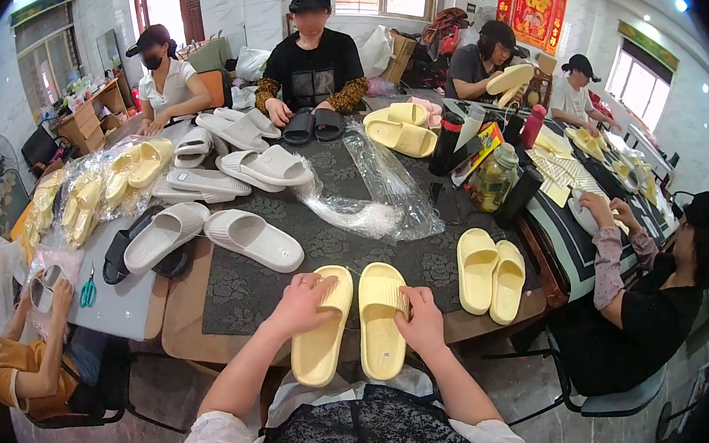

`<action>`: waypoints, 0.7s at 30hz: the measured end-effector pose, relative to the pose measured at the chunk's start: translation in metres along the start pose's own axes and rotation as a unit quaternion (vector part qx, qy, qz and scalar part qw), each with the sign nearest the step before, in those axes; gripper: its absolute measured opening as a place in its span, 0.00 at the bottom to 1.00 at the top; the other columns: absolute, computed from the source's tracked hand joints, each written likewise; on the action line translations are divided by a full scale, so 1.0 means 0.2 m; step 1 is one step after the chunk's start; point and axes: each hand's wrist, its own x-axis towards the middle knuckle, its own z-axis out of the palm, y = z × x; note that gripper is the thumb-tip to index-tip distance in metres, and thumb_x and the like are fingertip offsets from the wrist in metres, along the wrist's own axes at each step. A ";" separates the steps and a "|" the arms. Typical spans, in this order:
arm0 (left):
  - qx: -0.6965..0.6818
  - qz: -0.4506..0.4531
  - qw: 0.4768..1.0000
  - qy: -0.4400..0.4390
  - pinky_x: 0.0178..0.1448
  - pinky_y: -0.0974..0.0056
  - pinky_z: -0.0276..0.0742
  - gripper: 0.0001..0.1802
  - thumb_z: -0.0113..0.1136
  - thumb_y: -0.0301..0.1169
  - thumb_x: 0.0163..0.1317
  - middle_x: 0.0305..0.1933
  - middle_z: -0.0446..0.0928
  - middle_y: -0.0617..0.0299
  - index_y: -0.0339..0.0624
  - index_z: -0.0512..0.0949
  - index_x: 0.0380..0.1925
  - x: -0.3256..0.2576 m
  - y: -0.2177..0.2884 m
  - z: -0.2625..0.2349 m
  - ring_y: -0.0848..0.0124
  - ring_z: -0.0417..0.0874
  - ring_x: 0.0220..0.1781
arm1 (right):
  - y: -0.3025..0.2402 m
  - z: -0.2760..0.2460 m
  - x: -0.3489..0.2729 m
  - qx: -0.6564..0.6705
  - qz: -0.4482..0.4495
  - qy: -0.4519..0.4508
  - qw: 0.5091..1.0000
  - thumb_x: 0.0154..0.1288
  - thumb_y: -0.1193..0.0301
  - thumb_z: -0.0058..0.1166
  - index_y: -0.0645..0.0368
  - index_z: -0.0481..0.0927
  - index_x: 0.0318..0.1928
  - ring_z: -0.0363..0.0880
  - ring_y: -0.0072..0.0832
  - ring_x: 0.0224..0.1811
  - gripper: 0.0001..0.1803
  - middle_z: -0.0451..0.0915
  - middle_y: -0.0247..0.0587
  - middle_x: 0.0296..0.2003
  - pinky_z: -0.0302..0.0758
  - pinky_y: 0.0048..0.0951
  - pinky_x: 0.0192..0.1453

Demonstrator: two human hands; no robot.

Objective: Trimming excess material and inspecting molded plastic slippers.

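Dark floral mat (433, 257) covers the table (185, 329). Left yellow slipper (321, 342) and right yellow slipper (382, 341) extend side by side, apart, across the mat's near edge, long axes pointing away from the wearer, heels overhanging. Left hand (301, 304) grips the former over its strap; right hand (420, 317) grips the latter at its outer side. Second yellow pair (477, 274) lies at the mat's near right corner, nearer the right hand.

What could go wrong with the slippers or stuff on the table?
The left hand and right hand hold two pale-yellow, rubbery-looking slide slippers partly past the brown-rimmed table, so one might drop if a grip loosens. The clear, rounded jar stands beside a black cylindrical container; a bump could perhaps tip it.
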 end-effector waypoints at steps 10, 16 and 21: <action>-0.034 0.005 0.996 0.088 0.63 0.51 0.68 0.26 0.63 0.41 0.54 0.52 0.76 0.50 0.43 0.76 0.52 0.31 0.04 -0.04 0.49 0.72 0.57 | -0.01 -0.02 0.03 -0.010 -0.002 -0.035 0.999 0.53 0.71 0.58 0.57 0.71 0.55 0.77 0.35 0.31 0.26 0.70 0.45 0.47 0.76 0.36 0.39; 0.054 -0.033 0.998 0.014 0.60 0.53 0.71 0.17 0.63 0.36 0.52 0.49 0.78 0.55 0.49 0.82 0.44 0.49 0.00 0.16 0.54 0.73 0.56 | 0.00 -0.05 0.01 0.013 -0.006 -0.064 0.998 0.53 0.71 0.58 0.58 0.70 0.57 0.76 0.35 0.32 0.28 0.69 0.45 0.48 0.77 0.34 0.40; -0.090 -0.040 0.991 0.090 0.51 0.53 0.75 0.08 0.62 0.36 0.52 0.37 0.81 0.54 0.52 0.86 0.30 0.47 -0.08 0.27 0.54 0.78 0.45 | -0.03 -0.09 0.02 0.040 -0.008 -0.101 0.994 0.54 0.72 0.56 0.59 0.69 0.59 0.75 0.39 0.41 0.29 0.71 0.45 0.49 0.76 0.36 0.45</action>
